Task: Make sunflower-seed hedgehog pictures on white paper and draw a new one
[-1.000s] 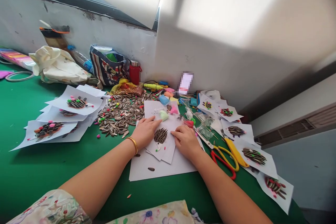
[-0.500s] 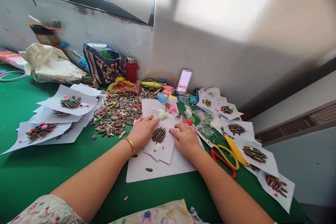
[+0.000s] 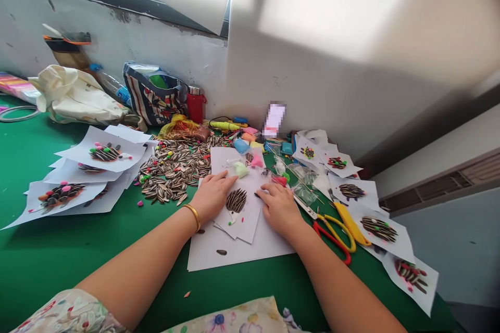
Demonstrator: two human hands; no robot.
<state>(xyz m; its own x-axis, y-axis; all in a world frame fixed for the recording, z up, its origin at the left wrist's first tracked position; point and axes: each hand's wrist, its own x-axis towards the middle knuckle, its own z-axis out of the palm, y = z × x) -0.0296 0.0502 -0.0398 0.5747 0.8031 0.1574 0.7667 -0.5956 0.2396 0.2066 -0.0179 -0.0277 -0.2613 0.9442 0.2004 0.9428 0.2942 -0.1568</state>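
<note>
On a small white sheet [image 3: 247, 229] lies a hedgehog picture [image 3: 236, 201], its body made of striped sunflower seeds, with a white clay face and small green and pink bits. My left hand [image 3: 211, 195] rests flat at the sheet's left edge, fingers stretched out and holding nothing. At the right edge is my right hand [image 3: 279, 208], its fingers partly curled. A small dark piece [image 3: 257, 195] shows at its fingertips; its kind is too small to make out. Pale green clay [image 3: 241, 169] sits just above the picture.
Sunflower seeds [image 3: 172, 166] lie heaped to the left. Finished seed pictures are stacked at left [image 3: 105, 153] and right [image 3: 378, 229]. Scissors [image 3: 332, 231] and a yellow cutter [image 3: 351, 223] lie by my right forearm. A red bottle [image 3: 195, 105] and phone [image 3: 274, 119] stand at the wall.
My right hand has shifted slightly right, and the small dark piece has moved with its fingertips. My left hand has stayed in place.
</note>
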